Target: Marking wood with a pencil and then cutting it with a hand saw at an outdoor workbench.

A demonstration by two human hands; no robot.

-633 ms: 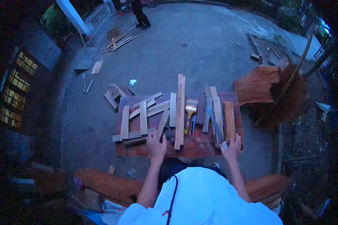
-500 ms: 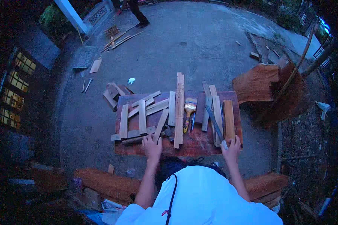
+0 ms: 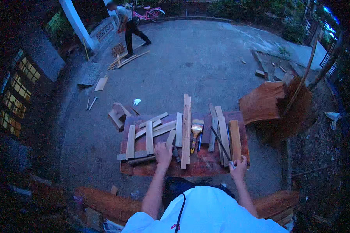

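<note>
My left hand (image 3: 163,154) is closed over the lower part of a short wooden strip (image 3: 170,136), whose upper end shows beyond the fingers. My right hand (image 3: 239,168) grips the pale near end of a thin, dark flat blade (image 3: 220,143), tilted up and leftward over some strips. Beside that hand lies a brownish wooden block (image 3: 235,139). Between my hands are a long pale board (image 3: 186,132) and a paintbrush (image 3: 196,130) with a yellow-and-dark handle. Several more strips (image 3: 149,138) lie at the left. My fingertips are partly hidden.
The pieces lie on a reddish wooden table (image 3: 206,165). Large brown wood slabs (image 3: 262,103) stand at the right; wood offcuts (image 3: 118,115) sit beyond the left corner. A hammer (image 3: 93,103) lies on the ground. Another person (image 3: 131,31) is far left, near boards and a pink bicycle (image 3: 148,14).
My left hand has slid forward along the strip and closed over it. The blade in my right hand has turned edge-on. The view has tilted up, showing more of the other person.
</note>
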